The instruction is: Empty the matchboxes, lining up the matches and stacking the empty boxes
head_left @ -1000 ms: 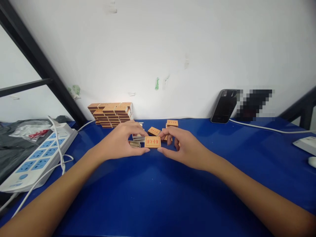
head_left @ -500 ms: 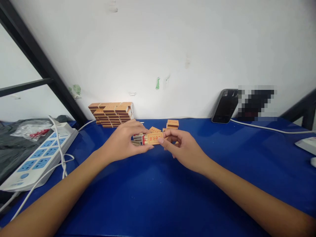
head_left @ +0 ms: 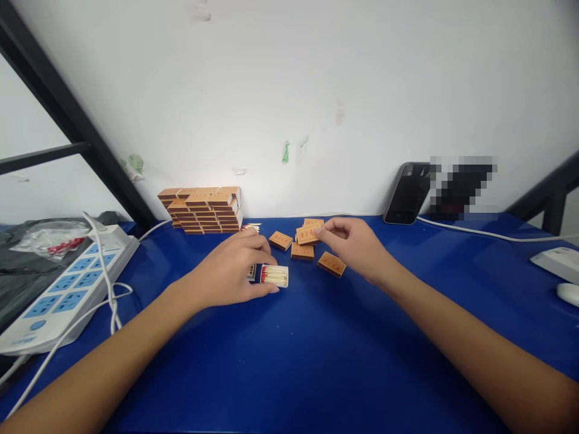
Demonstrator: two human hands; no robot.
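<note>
My left hand (head_left: 235,265) has its fingers and thumb on either side of an open matchbox tray (head_left: 275,277) full of red-tipped matches, low over the blue table. Partly hidden behind those fingers is another small box-like piece (head_left: 251,272). My right hand (head_left: 355,244) pinches an orange matchbox sleeve (head_left: 306,235) by its right end, at the pile of sleeves. Around it lie an orange matchbox piece (head_left: 313,222) behind, one (head_left: 302,251) in front, one (head_left: 280,240) to the left and one (head_left: 332,264) to the right.
Stacked matchboxes (head_left: 201,211) stand against the wall at the back left, with loose matches (head_left: 251,227) beside them. A power strip (head_left: 67,295) with white cables lies on the left. A black phone (head_left: 407,193) leans on the wall; a white mouse (head_left: 568,293) is far right.
The sleeve has come off the match-filled tray. My right hand has carried it up and away to the pile, while the tray stays at my left hand, lower than before.
</note>
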